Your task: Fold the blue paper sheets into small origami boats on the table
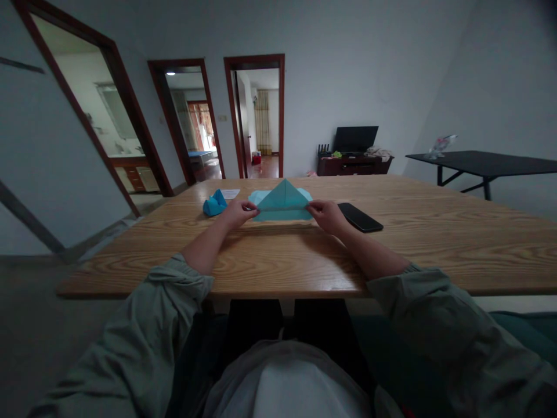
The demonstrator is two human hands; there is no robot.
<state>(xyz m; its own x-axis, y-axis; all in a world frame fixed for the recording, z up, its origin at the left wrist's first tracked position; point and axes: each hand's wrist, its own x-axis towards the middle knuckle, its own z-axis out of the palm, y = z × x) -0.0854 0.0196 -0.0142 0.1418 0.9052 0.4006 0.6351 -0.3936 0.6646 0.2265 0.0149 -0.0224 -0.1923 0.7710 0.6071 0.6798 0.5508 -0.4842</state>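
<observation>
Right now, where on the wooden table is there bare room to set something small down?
The table is bare right of the black device and, between the forearms, from the turquoise paper to the near edge. Crowded: around the left hand, beside the blue folded paper.

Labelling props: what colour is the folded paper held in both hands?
Pale turquoise; the folded paper shows in the head view.

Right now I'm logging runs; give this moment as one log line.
left hand: pinches folded turquoise paper, left side | right hand: pinches its right side | blue folded shape: beside left hand | black device: beside right hand
</observation>
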